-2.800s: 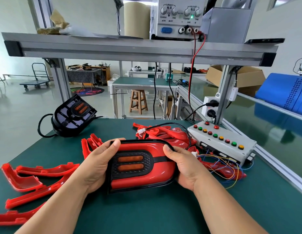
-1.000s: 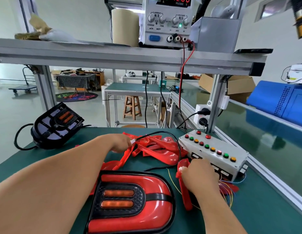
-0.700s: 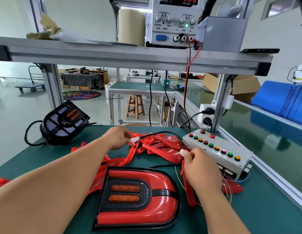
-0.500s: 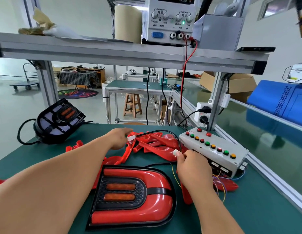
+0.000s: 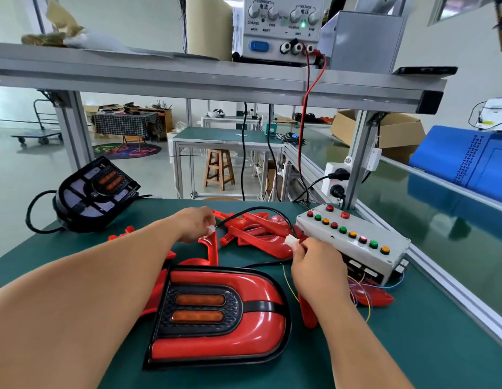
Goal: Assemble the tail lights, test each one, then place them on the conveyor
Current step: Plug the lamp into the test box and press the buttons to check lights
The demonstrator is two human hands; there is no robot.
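Note:
An assembled red tail light (image 5: 221,313) with a black insert and two orange lenses lies flat on the green bench in front of me. My left hand (image 5: 195,223) pinches a white connector (image 5: 211,228) on the end of a black cable (image 5: 252,211). My right hand (image 5: 314,261) pinches a second white connector (image 5: 289,240) with thin coloured wires (image 5: 359,290) that run to the grey test box (image 5: 353,242) with its row of coloured buttons. The two connectors are apart, over a heap of red lens covers (image 5: 258,231).
A black tail light housing (image 5: 95,192) with its cable stands at the back left. A power supply (image 5: 280,26) sits on the overhead shelf (image 5: 188,77), red lead hanging down. The conveyor (image 5: 440,228) runs along the right, a blue bin (image 5: 468,161) beyond it. Loose red parts (image 5: 120,237) lie left.
Both hands let go of the tail light, which now lies on the bench. Each hand has picked up a white connector; the right hand has lifted its connector toward the left one.

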